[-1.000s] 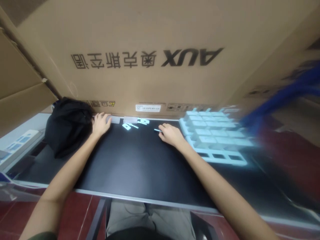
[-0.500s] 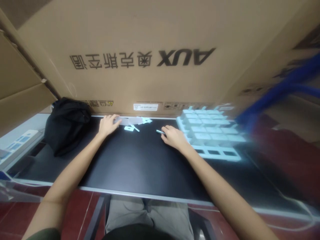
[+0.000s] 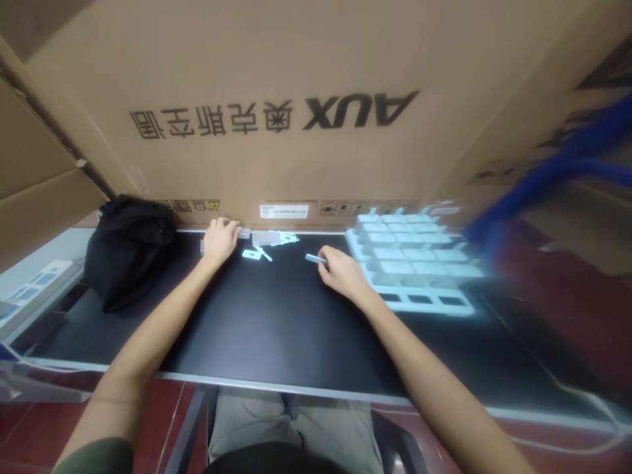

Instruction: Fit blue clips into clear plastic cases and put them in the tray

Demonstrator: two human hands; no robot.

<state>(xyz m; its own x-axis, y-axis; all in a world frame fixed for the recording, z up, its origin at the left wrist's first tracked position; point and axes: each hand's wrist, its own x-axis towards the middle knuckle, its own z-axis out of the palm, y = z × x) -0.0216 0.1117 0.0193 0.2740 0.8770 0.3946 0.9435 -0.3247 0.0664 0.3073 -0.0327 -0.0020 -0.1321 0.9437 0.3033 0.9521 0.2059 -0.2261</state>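
At the table's back edge, my left hand (image 3: 220, 241) has its fingers curled over a translucent plastic bag (image 3: 243, 233), parts of which show on both sides of the hand. My right hand (image 3: 340, 270) pinches a small flat light-blue plastic piece (image 3: 313, 258) between thumb and fingers, just above the tabletop. Between the hands lie a light-blue rectangular tag (image 3: 251, 255), a thin light-blue stick (image 3: 265, 254), and another translucent bag (image 3: 265, 238) with light-blue pieces (image 3: 288, 237) at its right end. To the right of my right hand stands a light-blue compartment rack (image 3: 409, 257).
A black cloth bag (image 3: 126, 257) sits at the left of the dark table (image 3: 276, 329), near a white power strip (image 3: 39, 289). A large cardboard box (image 3: 276, 164) rises right behind the table. A blurred blue bar (image 3: 543, 184) stands at the right.
My left hand has shifted slightly right and its fingers have curled in on the plastic bag. The light-blue piece in my right hand shows more plainly. The view has moved a little.
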